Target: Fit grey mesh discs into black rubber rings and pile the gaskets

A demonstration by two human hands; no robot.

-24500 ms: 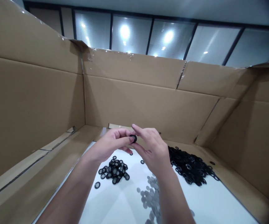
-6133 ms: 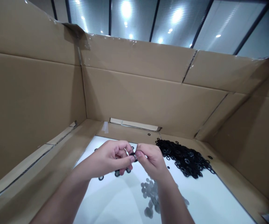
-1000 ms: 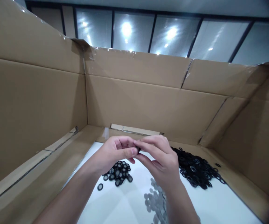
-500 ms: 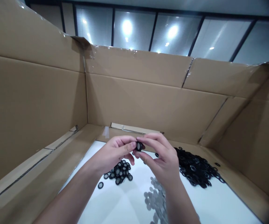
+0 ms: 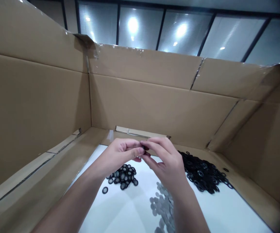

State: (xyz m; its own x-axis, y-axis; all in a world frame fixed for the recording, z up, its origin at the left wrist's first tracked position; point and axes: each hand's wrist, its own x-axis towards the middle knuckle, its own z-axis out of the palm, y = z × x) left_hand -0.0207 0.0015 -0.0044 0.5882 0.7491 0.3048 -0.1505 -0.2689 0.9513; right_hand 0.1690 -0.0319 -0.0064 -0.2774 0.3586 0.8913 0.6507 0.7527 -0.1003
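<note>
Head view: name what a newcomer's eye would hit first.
Probably the left hand's grip and the right hand's grip, meeting at centre on a small black piece, mostly hidden. Next, the big heap of black rings at right, dark against the white surface. Then the smaller pile of grey-centred black rings at left and the grey discs at lower centre.

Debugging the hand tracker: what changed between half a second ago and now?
The black-rimmed disc, whose grey face showed toward the camera, is now mostly hidden by fingers. No grip visibly let go: left hand and right hand still hold it between them. Unchanged: assembled-disc pile, loose grey discs, black ring heap.
</note>
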